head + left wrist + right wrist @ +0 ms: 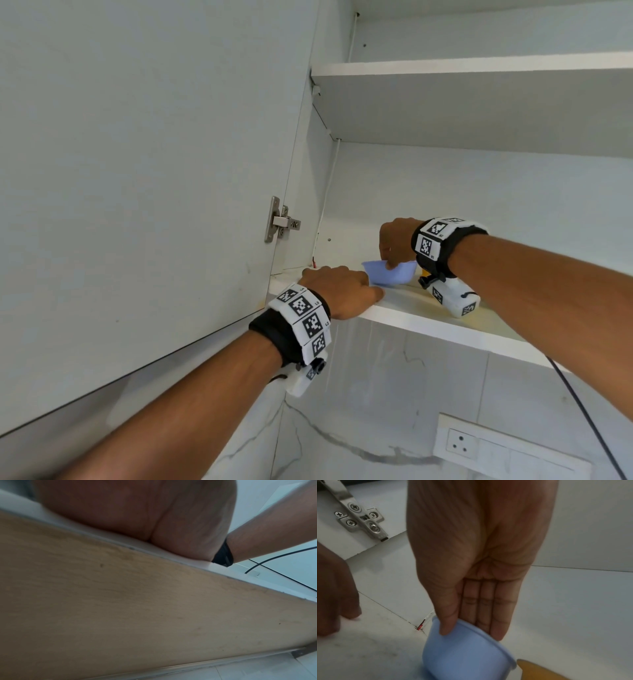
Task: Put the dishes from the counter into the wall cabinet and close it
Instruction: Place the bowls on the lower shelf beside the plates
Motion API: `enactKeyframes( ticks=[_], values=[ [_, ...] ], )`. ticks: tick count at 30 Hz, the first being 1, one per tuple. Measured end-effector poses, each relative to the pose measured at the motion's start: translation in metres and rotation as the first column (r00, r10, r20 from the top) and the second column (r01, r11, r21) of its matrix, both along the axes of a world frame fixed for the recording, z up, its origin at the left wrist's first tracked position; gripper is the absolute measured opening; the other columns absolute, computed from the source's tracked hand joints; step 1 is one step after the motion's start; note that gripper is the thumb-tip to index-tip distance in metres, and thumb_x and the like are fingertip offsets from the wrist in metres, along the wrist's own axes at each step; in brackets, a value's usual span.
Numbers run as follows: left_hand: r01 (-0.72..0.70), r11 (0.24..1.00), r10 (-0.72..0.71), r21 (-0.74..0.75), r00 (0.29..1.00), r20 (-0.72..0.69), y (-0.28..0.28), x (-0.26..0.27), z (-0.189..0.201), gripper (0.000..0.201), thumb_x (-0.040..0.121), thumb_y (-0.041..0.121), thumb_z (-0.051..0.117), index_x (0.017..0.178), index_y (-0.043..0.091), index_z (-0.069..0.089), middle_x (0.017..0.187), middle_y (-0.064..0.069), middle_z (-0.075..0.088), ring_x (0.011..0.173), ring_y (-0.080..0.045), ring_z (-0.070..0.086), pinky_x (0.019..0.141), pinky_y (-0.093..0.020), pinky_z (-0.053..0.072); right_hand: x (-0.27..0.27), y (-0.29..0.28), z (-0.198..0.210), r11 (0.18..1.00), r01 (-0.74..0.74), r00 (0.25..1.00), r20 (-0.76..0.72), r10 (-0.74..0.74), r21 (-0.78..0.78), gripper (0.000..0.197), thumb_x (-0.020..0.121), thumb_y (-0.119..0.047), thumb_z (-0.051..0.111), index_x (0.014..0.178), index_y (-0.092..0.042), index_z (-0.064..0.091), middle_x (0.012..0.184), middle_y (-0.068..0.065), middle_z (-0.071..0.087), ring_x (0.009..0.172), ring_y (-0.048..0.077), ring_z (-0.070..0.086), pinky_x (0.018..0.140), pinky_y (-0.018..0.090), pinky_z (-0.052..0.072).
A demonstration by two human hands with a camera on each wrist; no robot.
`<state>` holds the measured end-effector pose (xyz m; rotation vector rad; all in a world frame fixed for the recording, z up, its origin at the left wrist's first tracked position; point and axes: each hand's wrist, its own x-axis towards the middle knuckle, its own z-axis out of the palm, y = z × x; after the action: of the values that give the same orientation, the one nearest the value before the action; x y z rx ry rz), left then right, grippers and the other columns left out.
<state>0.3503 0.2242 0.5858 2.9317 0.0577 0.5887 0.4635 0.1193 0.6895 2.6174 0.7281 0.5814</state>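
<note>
The left hand (337,286) rests with its fingers bent on the front edge of the white lower cabinet shelf (421,320), holding nothing. Just beyond, the right hand (397,245) pinches the rim of a small pale-blue plastic bowl (388,274) standing on that shelf.

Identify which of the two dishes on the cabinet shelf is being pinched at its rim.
The blue bowl: the right hand pinches its rim, while the yellow dish beside it goes untouched.

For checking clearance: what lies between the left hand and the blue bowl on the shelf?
Only bare white shelf between left hand and blue bowl, shown in the right wrist view.
</note>
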Motion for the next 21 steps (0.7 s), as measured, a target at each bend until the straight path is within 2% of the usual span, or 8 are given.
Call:
enactKeyframes(
  ticks=[3, 6, 10, 12, 15, 18, 21],
  values=[
    [-0.002, 1.0, 0.002, 0.005, 1.0, 0.005, 0.0, 0.0, 0.0, 0.05, 0.096, 0.06, 0.028, 0.125, 0.031, 0.057, 0.126, -0.002, 0.057, 0.116, -0.027, 0.05, 0.094, -0.044, 0.032, -0.007, 0.0, 0.0, 1.0, -0.001, 0.998, -0.061, 0.002, 0.015, 0.037, 0.087, -0.029, 0.073, 0.119, -0.01, 0.067, 0.099, 0.007, 0.071, 0.089, 0.023, 0.067, 0.08, 0.029, 0.052],
    [-0.004, 1.0, 0.004, 0.016, 1.0, 0.006, 0.0, -0.001, 0.001, 0.05, 0.096, 0.06, 0.028, 0.127, 0.031, 0.055, 0.126, -0.002, 0.058, 0.116, -0.027, 0.05, 0.096, -0.044, 0.034, -0.013, 0.001, 0.002, 0.998, -0.007, 0.998, -0.06, 0.011, 0.056, 0.044, 0.084, -0.031, 0.075, 0.122, -0.01, 0.065, 0.085, 0.002, 0.067, 0.077, 0.018, 0.063, 0.08, 0.029, 0.053],
    [-0.008, 1.0, 0.008, 0.011, 1.0, 0.004, 0.0, -0.001, 0.002, 0.05, 0.095, 0.06, 0.03, 0.129, 0.032, 0.054, 0.131, -0.001, 0.056, 0.118, -0.027, 0.05, 0.099, -0.045, 0.035, -0.025, -0.007, 0.006, 0.999, -0.011, 0.999, -0.032, 0.012, 0.041, 0.04, 0.083, -0.031, 0.077, 0.117, -0.012, 0.068, 0.063, -0.006, 0.057, 0.06, 0.011, 0.055, 0.059, 0.022, 0.047],
    [-0.008, 1.0, 0.008, 0.003, 1.0, -0.007, 0.0, -0.002, 0.002, 0.05, 0.095, 0.06, 0.03, 0.13, 0.033, 0.053, 0.133, -0.001, 0.055, 0.12, -0.027, 0.05, 0.1, -0.044, 0.035, -0.033, -0.014, 0.007, 0.999, -0.011, 1.0, -0.007, 0.012, 0.039, 0.036, 0.083, -0.034, 0.075, 0.114, -0.015, 0.07, 0.06, -0.008, 0.057, 0.056, 0.007, 0.052, 0.061, 0.025, 0.049],
    [-0.02, 1.0, 0.02, 0.01, 1.0, 0.001, 0.005, -0.001, 0.002, 0.049, 0.096, 0.06, 0.03, 0.13, 0.034, 0.053, 0.134, 0.0, 0.055, 0.12, -0.026, 0.05, 0.096, -0.041, 0.035, -0.04, -0.02, 0.009, 0.999, -0.013, 0.999, 0.029, 0.012, 0.036, 0.033, 0.082, -0.038, 0.075, 0.109, -0.018, 0.07, 0.064, -0.007, 0.061, 0.06, 0.011, 0.057, 0.077, 0.031, 0.055],
    [-0.019, 1.0, 0.019, 0.006, 1.0, -0.004, 0.002, -0.002, 0.003, 0.049, 0.096, 0.06, 0.031, 0.131, 0.035, 0.053, 0.135, -0.001, 0.054, 0.121, -0.026, 0.05, 0.091, -0.039, 0.034, -0.051, -0.037, 0.01, 0.999, -0.004, 1.0, 0.015, 0.003, 0.052, 0.029, 0.081, -0.042, 0.074, 0.103, -0.023, 0.072, 0.081, -0.006, 0.071, 0.069, 0.012, 0.066, 0.079, 0.033, 0.057],
    [-0.019, 1.0, 0.019, 0.0, 1.0, -0.004, 0.001, -0.001, 0.003, 0.048, 0.095, 0.06, 0.032, 0.132, 0.037, 0.052, 0.139, 0.0, 0.052, 0.124, -0.027, 0.048, 0.093, -0.039, 0.033, -0.058, -0.054, 0.009, 0.998, -0.004, 0.999, 0.036, 0.001, 0.059, 0.032, 0.08, -0.047, 0.072, 0.104, -0.026, 0.069, 0.091, -0.005, 0.07, 0.076, 0.014, 0.064, 0.08, 0.034, 0.056]
  ],
)
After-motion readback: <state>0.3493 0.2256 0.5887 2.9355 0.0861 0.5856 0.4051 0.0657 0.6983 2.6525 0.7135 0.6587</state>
